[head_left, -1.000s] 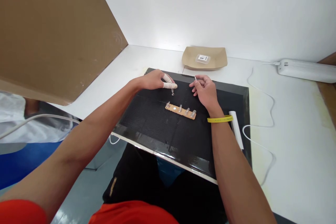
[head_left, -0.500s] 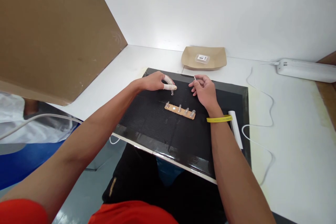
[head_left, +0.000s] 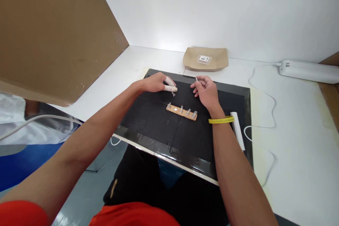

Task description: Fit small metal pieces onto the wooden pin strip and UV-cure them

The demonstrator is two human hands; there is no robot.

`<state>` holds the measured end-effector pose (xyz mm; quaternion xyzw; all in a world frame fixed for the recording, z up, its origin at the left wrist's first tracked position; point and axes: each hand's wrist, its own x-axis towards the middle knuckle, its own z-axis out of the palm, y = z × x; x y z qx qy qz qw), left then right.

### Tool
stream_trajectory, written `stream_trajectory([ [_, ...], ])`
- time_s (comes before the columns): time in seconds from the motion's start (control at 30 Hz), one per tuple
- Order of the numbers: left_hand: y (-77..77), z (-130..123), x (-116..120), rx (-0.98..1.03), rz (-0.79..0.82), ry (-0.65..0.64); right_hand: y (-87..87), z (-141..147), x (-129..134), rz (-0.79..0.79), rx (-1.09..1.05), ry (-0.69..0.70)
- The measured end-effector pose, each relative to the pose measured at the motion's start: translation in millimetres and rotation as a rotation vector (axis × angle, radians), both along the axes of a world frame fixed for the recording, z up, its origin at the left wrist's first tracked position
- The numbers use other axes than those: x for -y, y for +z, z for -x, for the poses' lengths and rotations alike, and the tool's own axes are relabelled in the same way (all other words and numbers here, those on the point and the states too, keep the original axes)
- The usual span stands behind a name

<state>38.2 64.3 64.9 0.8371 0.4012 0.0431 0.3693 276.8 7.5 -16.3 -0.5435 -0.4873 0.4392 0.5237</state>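
My left hand, with white coverings on its thumb and a finger, is closed on a small clear piece just above the black mat. Nearer to me lies a narrow light-brown strip. Several small clear pieces stand along it, and a white round spot shows between two of them. My right hand pinches a small white item between thumb and finger, to the right of the strip's far side. Its other fingers are loosely curled.
Behind the mat sits a brown paper tray with a small clear box in it. A white rod lies by my right forearm. A white cable and power strip are at the right, a large brown board at the left.
The clear piece under my left fingertips has tilted a little, and those fingertips have shifted slightly left. My right hand has not visibly moved.
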Motion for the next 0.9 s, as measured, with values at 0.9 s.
stream_trajectory([
  [0.9, -2.6, -4, 14, -0.021, -0.083, 0.030, -2.9, -1, 0, -0.017, 0.006, 0.004],
])
